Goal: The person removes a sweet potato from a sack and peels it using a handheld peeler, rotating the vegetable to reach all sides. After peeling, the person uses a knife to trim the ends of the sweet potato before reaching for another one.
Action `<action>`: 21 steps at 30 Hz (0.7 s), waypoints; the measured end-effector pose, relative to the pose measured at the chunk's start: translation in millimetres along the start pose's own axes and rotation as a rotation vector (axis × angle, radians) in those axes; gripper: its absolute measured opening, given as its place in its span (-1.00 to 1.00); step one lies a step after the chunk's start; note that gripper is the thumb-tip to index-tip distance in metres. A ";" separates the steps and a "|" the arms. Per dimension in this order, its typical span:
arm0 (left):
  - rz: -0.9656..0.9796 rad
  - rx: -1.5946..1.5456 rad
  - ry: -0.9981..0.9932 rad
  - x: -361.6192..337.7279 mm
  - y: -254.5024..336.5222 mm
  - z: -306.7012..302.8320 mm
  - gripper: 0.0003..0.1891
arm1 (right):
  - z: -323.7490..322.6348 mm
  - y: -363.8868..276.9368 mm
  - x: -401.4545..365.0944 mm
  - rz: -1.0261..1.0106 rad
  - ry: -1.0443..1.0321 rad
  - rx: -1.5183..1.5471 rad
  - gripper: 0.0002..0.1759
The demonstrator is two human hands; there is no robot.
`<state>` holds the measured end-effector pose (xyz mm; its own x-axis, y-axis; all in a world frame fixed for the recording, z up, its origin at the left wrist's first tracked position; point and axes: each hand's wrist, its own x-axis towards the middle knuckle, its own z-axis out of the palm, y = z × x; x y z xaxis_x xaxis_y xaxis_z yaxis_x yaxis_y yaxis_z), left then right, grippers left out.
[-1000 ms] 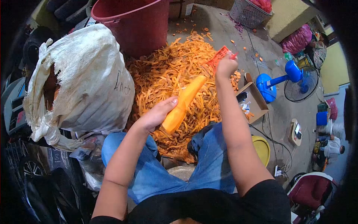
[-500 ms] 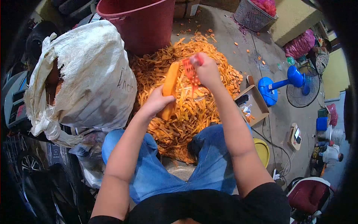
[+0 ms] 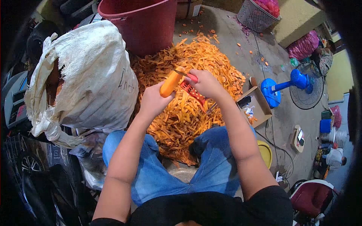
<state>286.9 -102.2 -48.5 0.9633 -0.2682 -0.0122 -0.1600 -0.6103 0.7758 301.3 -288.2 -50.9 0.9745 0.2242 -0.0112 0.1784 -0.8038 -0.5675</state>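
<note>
Head-height view, facing steeply down.

From my end, the head view shows a grey concrete floor (image 3: 226, 31), littered with scraps towards its far edge. A thick yellowish pillar (image 3: 299, 26) stands there, with a pale yellow-green wall (image 3: 341, 71) further right. On the floor's right side I see a blue fan (image 3: 299, 78), black cables (image 3: 281, 145) trailing near it, and a maroon chair (image 3: 311, 196) at the near right corner. Dark tyres (image 3: 71, 7) crowd the upper left, and a spoked wheel (image 3: 30, 164) shows lower down. The light I get is dim at left, brighter on the wall.
</note>
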 end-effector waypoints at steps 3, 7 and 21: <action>0.099 -0.004 0.022 1.2 -8.6 1.3 -0.69 | 7.1 6.8 3.3 -0.037 0.058 0.051 -0.76; 0.161 0.032 0.058 2.9 -19.1 0.9 -0.72 | 19.1 4.8 8.7 0.037 0.094 0.033 -0.78; 0.190 -0.589 -0.227 -12.4 -11.7 -8.9 -0.84 | 51.7 82.7 13.2 0.419 -0.295 -0.051 -0.76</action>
<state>278.6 -85.1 -51.8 0.8504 -0.5206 0.0766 -0.1161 -0.0436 0.9923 321.9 -323.3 -140.5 0.8853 0.0165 -0.4648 -0.2059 -0.8822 -0.4235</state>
